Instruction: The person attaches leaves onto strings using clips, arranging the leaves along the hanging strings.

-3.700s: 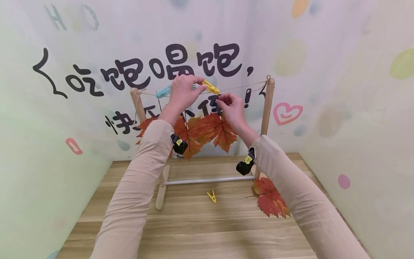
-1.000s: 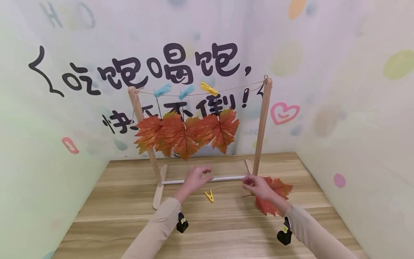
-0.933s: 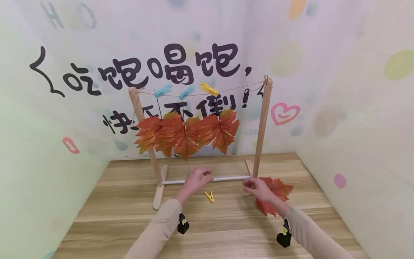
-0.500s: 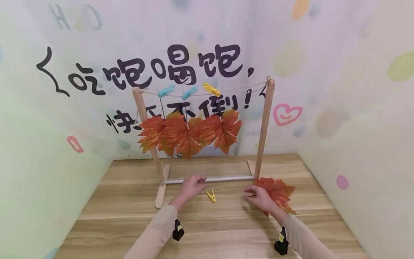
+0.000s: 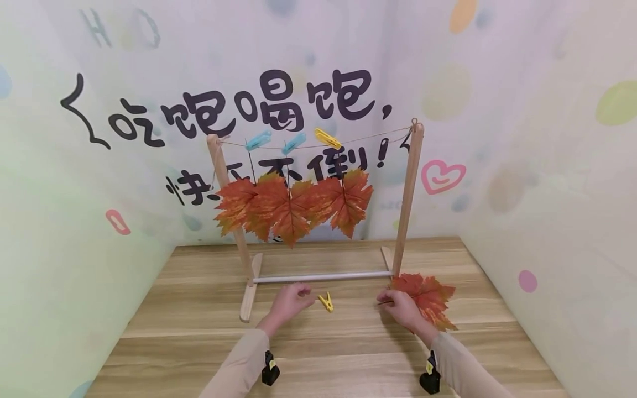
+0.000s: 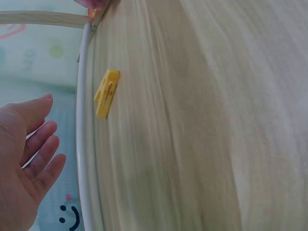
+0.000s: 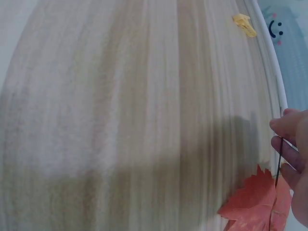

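Observation:
My right hand (image 5: 402,309) pinches the thin dark stem of a red-orange maple leaf (image 5: 429,296) near the rack's right foot. In the right wrist view the stem runs between thumb and fingers, with the leaf blade below the hand. My left hand (image 5: 288,303) holds nothing; its loosely bent fingers stand just left of a yellow clothespin (image 5: 326,302) lying on the table. Behind, several orange leaves (image 5: 291,207) hang from a string, held by two blue clothespins (image 5: 294,143) and a yellow clothespin (image 5: 328,139).
The string spans two wooden posts (image 5: 409,199) of a rack, joined low down by a white rod (image 5: 323,277) just beyond both hands. The wooden table (image 5: 318,354) meets printed walls at the back and sides.
Both hands have come down from the string, where the last yellow clothespin now stays with its leaf. The left hand has drawn nearer the loose clothespin; the right has taken the lying leaf's stem.

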{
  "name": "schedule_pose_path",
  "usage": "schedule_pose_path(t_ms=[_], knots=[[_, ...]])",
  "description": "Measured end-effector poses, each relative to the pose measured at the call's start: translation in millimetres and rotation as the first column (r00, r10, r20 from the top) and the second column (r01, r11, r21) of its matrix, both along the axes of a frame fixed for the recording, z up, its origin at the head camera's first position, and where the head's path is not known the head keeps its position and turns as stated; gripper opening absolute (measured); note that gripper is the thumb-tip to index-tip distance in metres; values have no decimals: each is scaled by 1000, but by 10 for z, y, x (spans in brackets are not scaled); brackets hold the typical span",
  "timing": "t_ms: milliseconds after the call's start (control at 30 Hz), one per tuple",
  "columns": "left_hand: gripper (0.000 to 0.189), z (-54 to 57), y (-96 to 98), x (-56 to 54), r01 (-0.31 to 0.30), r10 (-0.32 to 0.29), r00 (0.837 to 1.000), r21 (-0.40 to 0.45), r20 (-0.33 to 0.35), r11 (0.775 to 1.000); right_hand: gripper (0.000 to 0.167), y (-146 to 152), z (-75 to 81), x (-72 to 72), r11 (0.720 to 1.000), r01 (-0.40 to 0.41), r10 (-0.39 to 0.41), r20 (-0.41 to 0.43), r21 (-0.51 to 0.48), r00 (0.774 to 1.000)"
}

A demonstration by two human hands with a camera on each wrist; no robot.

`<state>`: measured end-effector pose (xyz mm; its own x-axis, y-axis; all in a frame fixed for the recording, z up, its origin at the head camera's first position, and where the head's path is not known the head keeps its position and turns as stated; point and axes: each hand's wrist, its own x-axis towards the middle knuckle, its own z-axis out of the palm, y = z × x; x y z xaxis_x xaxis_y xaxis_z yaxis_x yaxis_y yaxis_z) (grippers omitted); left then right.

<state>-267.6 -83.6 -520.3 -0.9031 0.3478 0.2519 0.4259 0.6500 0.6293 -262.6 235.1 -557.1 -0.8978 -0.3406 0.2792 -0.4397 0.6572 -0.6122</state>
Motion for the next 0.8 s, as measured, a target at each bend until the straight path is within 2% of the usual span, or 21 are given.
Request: schedule_pose_path(t_ms=[100,233,367,600,800], knots=[[28,-53,-23,7,-4,4,1000,-18,-21,1000,9,-7,-16,14,999,-9,10,-27,33,1000],[30,-93,-35,9,-14,14,1000,-19,-4,1000,7,-19,-14,43,998,-20,25,-64,65,998],[30,-106,-43,-7,-2,2,1000,-35,-3,999,9,-41,12,62,997,-51,55,-79,55,995],[33,-115,0,-30,21,-19,1000,-76,24,997,9,-69,126,100,992,-126,125,-41,-9,991],[44,-151,64,-43,91,-83,994,-116,73,989,11,-117,274,133,987,-142,145,26,-75,989]])
